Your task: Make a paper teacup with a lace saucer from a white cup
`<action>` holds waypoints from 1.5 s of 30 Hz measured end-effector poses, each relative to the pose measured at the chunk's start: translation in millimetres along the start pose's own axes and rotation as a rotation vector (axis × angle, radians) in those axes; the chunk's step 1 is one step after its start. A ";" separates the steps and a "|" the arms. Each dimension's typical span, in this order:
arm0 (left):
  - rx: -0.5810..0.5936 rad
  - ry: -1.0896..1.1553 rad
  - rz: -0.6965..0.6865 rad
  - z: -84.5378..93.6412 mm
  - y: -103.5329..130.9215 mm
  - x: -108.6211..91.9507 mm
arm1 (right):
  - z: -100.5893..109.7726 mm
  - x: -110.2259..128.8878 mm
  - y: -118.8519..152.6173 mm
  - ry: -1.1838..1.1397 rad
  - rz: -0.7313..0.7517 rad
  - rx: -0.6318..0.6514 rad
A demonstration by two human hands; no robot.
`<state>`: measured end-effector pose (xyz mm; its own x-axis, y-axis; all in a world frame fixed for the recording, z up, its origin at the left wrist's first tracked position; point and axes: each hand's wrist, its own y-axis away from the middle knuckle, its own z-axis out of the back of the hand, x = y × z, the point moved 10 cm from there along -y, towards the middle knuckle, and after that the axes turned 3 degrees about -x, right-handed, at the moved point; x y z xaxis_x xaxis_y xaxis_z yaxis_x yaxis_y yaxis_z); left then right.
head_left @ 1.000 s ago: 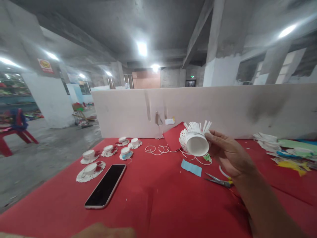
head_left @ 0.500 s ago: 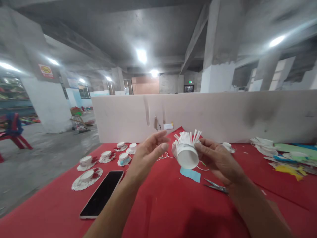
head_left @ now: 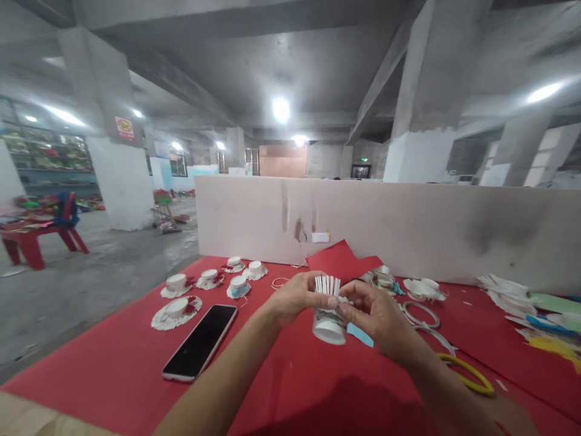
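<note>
A white paper cup (head_left: 329, 330), its upper wall cut into narrow upright strips, is held between my two hands over the red table. Its base is tilted towards me. My left hand (head_left: 297, 297) grips the cup's left side, the thumb lying across the front below the strips. On the right, my right hand (head_left: 372, 313) pinches strips at the cut edge with thumb and fingers. Part of the cup wall is hidden by the fingers. A piece of light blue paper (head_left: 361, 335) lies behind the cup, partly covered by my right hand.
A phone (head_left: 200, 343) lies at left, near several cut cups with splayed strips (head_left: 176, 307). Red paper (head_left: 338, 259) leans by the white panel (head_left: 408, 230). Pale rings (head_left: 422, 313), a yellow ring (head_left: 472, 376) and paper scraps (head_left: 511, 293) are at right.
My left hand, apart from the cup and open before, has closed on it. The cup has come lower, and my right hand has shifted along its strips. The view has turned; the scissors no longer show.
</note>
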<state>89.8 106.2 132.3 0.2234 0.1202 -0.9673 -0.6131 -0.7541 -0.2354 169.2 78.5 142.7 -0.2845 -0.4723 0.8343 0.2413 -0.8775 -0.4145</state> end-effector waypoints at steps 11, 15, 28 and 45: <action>-0.005 -0.104 0.031 3.6 1.3 5.8 | -0.2 3.5 2.6 -0.110 -0.033 0.169; -0.013 -0.109 0.042 3.9 1.8 7.4 | 3.6 1.0 1.3 -0.099 -0.035 0.165; -0.091 -0.099 0.043 4.0 -0.2 9.7 | 12.7 -5.9 -3.2 0.086 -0.020 0.063; -0.087 -0.231 0.056 -6.0 2.8 3.7 | 10.2 9.6 4.0 0.295 0.008 0.107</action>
<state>93.5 100.6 128.7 0.0054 0.2134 -0.9769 -0.5498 -0.8154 -0.1812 176.9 71.3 152.7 -0.5352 -0.4967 0.6833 0.3362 -0.8673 -0.3671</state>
